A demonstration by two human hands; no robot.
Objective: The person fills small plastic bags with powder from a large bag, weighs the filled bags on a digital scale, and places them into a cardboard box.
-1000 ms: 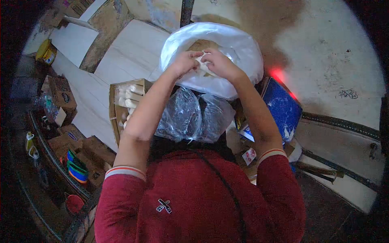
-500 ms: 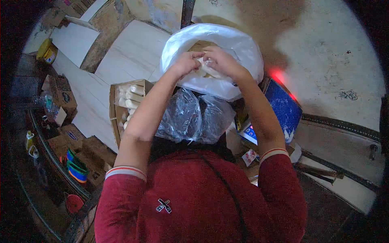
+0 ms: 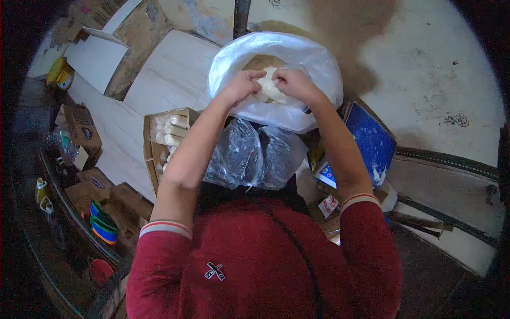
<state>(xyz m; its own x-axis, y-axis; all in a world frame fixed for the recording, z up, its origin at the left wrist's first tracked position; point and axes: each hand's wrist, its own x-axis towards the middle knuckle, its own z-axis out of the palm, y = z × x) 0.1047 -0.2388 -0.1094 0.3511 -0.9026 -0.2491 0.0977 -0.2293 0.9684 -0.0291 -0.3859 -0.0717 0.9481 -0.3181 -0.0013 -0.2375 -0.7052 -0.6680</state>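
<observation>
A large white plastic sack (image 3: 321,69) stands open in front of me, with pale, whitish material (image 3: 272,87) inside its mouth. Over the left part of that opening is my left hand (image 3: 244,86), its index finger stretched out and the other fingers curled at the pale material. My right hand (image 3: 293,83) is at the right part, its fingertips pinched together at the material. What exactly lies between the fingers is too small to make out. Clear plastic bags (image 3: 244,154) lie on my lap, just below the sack.
Left of my lap, a cardboard box (image 3: 149,143) holds several white wrapped rolls (image 3: 178,121). A blue, white-dusted container (image 3: 370,139) stands at the right. Brown cartons (image 3: 82,130) and a yellow bucket (image 3: 60,73) are further left.
The fingers of my right hand have drawn together and moved slightly away from my left hand, so more of the pale material shows. My left index finger is now straighter.
</observation>
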